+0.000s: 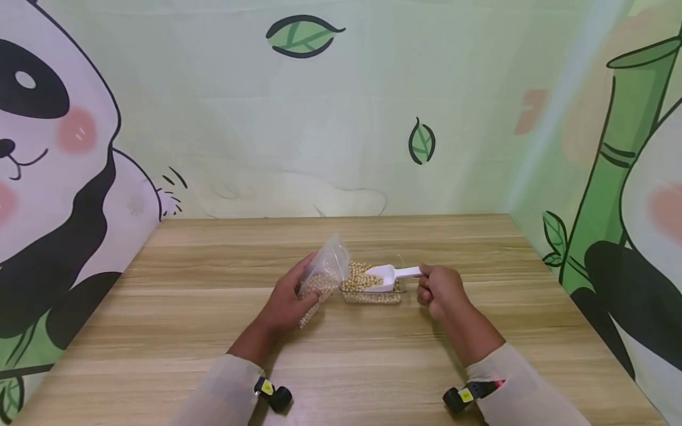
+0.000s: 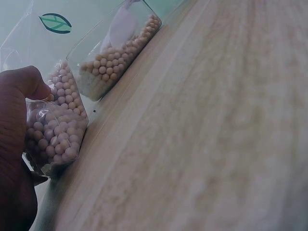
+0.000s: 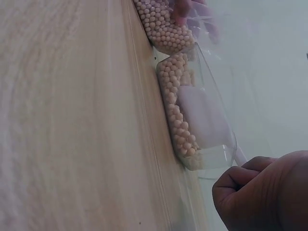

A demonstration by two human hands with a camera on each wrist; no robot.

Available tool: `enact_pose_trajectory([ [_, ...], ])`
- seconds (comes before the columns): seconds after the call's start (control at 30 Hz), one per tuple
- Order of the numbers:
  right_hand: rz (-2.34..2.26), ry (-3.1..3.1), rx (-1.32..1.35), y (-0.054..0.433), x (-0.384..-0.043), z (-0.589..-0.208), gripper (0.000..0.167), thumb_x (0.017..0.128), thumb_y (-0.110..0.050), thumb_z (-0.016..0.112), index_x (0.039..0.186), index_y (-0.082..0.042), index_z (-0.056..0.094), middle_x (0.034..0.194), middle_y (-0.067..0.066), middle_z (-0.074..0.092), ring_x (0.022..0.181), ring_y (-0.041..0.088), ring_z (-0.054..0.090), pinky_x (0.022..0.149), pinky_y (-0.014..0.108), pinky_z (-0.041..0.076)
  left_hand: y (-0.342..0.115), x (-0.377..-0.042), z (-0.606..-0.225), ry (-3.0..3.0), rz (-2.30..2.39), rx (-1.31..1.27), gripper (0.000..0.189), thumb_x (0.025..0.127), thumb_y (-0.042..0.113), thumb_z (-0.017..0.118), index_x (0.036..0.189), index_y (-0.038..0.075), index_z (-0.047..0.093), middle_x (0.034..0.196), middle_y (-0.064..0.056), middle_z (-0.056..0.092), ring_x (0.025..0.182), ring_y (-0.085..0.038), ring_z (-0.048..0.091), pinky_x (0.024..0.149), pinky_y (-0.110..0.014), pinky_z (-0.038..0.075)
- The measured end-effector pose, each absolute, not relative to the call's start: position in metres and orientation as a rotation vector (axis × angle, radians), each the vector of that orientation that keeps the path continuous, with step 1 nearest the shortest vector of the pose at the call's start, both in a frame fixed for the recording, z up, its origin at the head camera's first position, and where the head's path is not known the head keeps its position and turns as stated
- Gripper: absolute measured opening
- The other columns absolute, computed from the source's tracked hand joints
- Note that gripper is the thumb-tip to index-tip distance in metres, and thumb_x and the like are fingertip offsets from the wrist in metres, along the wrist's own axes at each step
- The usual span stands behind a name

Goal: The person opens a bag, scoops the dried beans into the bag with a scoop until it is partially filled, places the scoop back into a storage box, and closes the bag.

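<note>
A clear plastic bag (image 1: pixel 325 275), partly filled with round beige beans, stands on the table. My left hand (image 1: pixel 290 302) grips it from the left, the thumb across its front. Just to its right sits a clear rectangular container (image 1: pixel 373 299) of the same beans (image 1: pixel 358 277). My right hand (image 1: pixel 442 290) holds the handle of a white scoop (image 1: pixel 385 276), whose bowl is inside the container among the beans. In the left wrist view, beans (image 2: pixel 55 132) bulge in the bag below my thumb. The right wrist view shows the scoop (image 3: pixel 202 115) through the container wall.
The wood-grain table (image 1: pixel 341 367) extends around the hands. Behind it rises a pale green wall (image 1: pixel 224 118) printed with leaves, pandas and bamboo. A small dark camera is strapped to each wrist.
</note>
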State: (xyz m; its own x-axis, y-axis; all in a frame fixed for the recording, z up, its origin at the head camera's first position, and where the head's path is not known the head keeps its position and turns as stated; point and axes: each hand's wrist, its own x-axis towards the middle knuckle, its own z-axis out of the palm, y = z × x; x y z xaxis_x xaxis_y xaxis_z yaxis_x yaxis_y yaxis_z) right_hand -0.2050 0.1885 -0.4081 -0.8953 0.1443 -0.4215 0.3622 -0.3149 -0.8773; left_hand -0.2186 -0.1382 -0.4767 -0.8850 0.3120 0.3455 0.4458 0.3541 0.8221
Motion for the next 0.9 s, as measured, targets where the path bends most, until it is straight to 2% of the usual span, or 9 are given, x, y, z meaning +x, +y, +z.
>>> enact_pose_trajectory([
  [0.13, -2.357, 1.724, 0.64, 0.19, -0.204, -0.408, 0.028, 0.117, -0.016, 0.041, 0.099, 0.002, 0.053, 0.057, -0.008, 0.033, 0.044, 0.006, 0.032, 0.047, 0.023, 0.027, -0.139, -0.218, -0.476, -2.474, -1.56, -0.693, 0.082, 0.093, -0.002, 0.07, 0.169, 0.012, 0.04, 0.164, -0.024, 0.052, 0.133, -0.038, 0.06, 0.111, -0.06, 0.05],
  [0.4, -2.385, 1.619, 0.621, 0.193, -0.204, -0.412, 0.027, 0.119, -0.018, 0.035, 0.094, -0.008, 0.039, 0.06, -0.007, 0.031, 0.045, 0.006, 0.031, 0.049, 0.022, 0.028, -0.139, -0.219, -0.477, -2.454, -1.524, -0.724, 0.081, 0.093, -0.003, 0.069, 0.168, 0.009, 0.041, 0.161, -0.026, 0.055, 0.13, -0.037, 0.061, 0.11, -0.06, 0.051],
  [0.7, -2.43, 1.51, 0.568, 0.194, -0.202, -0.417, 0.03, 0.119, -0.02, 0.031, 0.093, -0.009, 0.04, 0.057, -0.007, 0.031, 0.046, 0.005, 0.031, 0.052, 0.022, 0.027, -0.138, -0.221, -0.478, -2.448, -1.54, -0.743, 0.082, 0.093, -0.003, 0.069, 0.168, 0.01, 0.041, 0.159, -0.025, 0.057, 0.124, -0.033, 0.063, 0.105, -0.053, 0.054],
  [0.9, -2.444, 1.471, 0.58, 0.194, -0.202, -0.418, 0.029, 0.12, -0.021, 0.029, 0.092, -0.013, 0.036, 0.057, -0.008, 0.031, 0.046, 0.005, 0.03, 0.053, 0.022, 0.026, -0.138, -0.219, -0.477, -2.475, -1.566, -0.707, 0.083, 0.094, -0.002, 0.069, 0.17, 0.013, 0.039, 0.164, -0.024, 0.053, 0.128, -0.036, 0.062, 0.106, -0.056, 0.054],
])
